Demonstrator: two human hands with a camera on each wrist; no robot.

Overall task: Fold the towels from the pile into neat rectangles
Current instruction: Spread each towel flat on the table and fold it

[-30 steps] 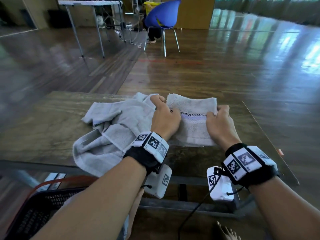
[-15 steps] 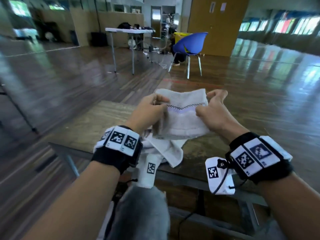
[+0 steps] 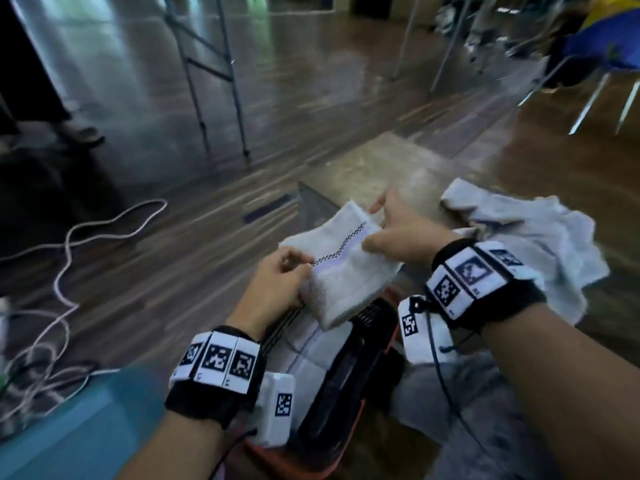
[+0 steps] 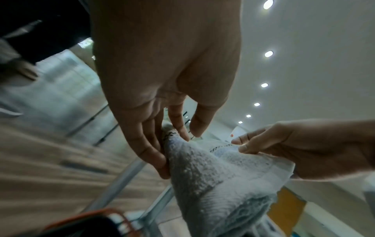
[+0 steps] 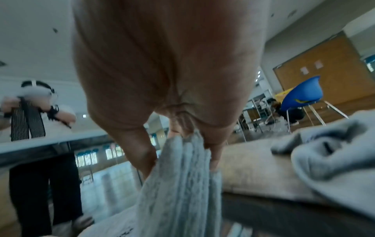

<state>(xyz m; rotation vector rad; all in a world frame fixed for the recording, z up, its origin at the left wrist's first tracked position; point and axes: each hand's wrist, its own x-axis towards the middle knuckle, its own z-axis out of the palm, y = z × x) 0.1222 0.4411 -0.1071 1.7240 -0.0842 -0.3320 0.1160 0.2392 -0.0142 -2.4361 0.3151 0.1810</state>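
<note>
Since the earlier frame the folded towel (image 3: 341, 268) has left the desk (image 3: 367, 168) and hangs above the basket (image 3: 349, 386). Left hand (image 3: 277, 289) and right hand (image 3: 403, 232) pinch its side edges with fingers (image 4: 154, 154). It looks soft and light, best held at the edges. The unfolded pile (image 3: 540, 244) lies farther on the desk.

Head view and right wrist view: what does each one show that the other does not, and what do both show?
Only the head view shows the left hand gripping the folded towel, its checkered stripe, the basket underneath and white cables on the floor. Only the right wrist view shows a second person standing at another table. Both show the right hand pinching the towel, the crumpled gray towel and the blue chair.
</note>
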